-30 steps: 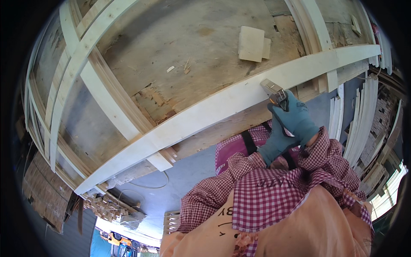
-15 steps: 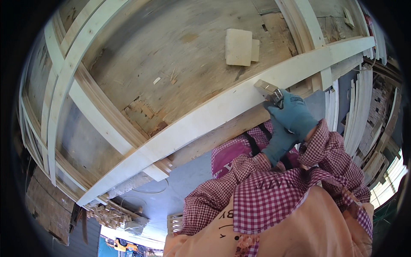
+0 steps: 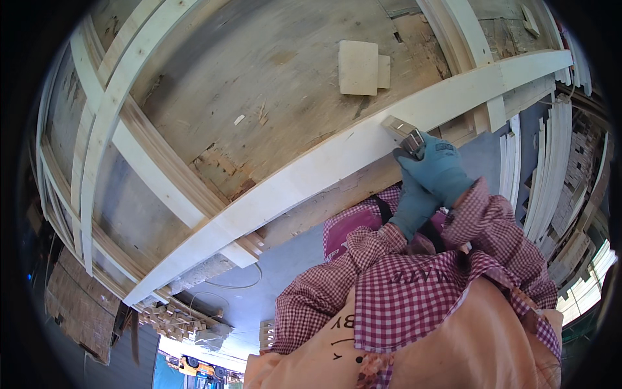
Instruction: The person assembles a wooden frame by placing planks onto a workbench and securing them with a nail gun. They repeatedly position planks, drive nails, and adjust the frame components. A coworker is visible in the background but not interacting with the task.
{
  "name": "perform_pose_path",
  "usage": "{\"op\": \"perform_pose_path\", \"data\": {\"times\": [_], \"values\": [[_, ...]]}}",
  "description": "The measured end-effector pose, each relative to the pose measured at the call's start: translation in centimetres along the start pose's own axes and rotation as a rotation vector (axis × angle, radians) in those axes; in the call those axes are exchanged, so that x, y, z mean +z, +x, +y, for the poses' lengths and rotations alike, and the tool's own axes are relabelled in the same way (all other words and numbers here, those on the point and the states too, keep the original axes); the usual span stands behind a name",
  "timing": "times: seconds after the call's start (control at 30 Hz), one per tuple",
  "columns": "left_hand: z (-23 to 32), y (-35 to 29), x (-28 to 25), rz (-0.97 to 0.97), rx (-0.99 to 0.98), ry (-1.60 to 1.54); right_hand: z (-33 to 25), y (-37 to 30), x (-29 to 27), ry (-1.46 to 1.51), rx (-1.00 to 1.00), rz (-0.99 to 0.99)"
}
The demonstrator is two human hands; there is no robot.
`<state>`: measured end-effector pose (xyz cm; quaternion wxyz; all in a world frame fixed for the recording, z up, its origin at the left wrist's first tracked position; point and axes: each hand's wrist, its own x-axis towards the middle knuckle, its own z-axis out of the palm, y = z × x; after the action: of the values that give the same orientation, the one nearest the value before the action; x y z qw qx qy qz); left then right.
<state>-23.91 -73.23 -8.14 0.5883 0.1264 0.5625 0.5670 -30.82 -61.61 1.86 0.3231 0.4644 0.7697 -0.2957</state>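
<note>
Grip of gloved right hand (image 3: pixel 442 170) is closed round a metal-headed tool (image 3: pixel 402 133) right of frame centre, which is best held square to the pale board (image 3: pixel 291 180) beneath it, while the left hand (image 3: pixel 414 207) is tucked just below, its finger closure hidden.

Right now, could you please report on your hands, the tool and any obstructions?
Right hand gripping metal tool; left hand tucked below. Tool's end over white board, contact unclear. Pale block beyond, apart from tool.

Looks like 1 blocky, silvery tool (image 3: pixel 403 133), slanted, with front end on or just over a long, pale wooden board (image 3: pixel 324 167), running diagonally.
</note>
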Motion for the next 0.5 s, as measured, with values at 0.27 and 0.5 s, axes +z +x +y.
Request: {"op": "perform_pose_path", "data": {"times": [0.27,0.5], "values": [[2.9,-3.8,1.5,-0.104,-0.124,-0.453,0.8,-3.0,-0.1,-0.046,-0.131,-0.178],[1.0,-3.1,1.7,0.031,-0.042,-0.289,0.4,-1.5,1.1,-0.201,-0.103,-0.206]]}}
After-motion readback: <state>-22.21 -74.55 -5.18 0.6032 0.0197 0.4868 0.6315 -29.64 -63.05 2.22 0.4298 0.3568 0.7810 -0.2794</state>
